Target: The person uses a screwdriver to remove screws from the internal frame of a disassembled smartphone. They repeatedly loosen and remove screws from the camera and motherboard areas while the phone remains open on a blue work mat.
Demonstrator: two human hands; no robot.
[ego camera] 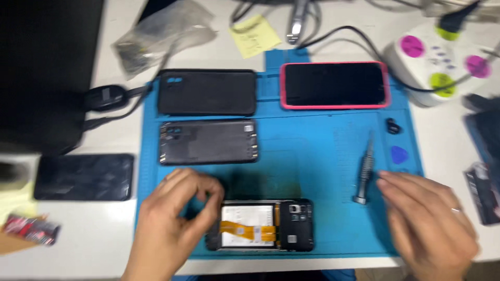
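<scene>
An opened phone (265, 225) with a white battery and an orange flex cable lies at the front of the blue work mat (312, 156). My left hand (172, 218) is curled at the phone's left end, touching it with fingers bent. My right hand (429, 218) hovers flat over the mat's right front corner, fingers apart, holding nothing. Its fingertips are close to a grey screwdriver (364, 171) lying on the mat. The frame is blurred.
On the mat lie a black phone case (207, 92), a grey back cover (208, 142), a phone in a pink case (335, 85) and a blue pick (399, 154). A power strip (442, 62), yellow note (254, 35) and dark phone (84, 177) lie around it.
</scene>
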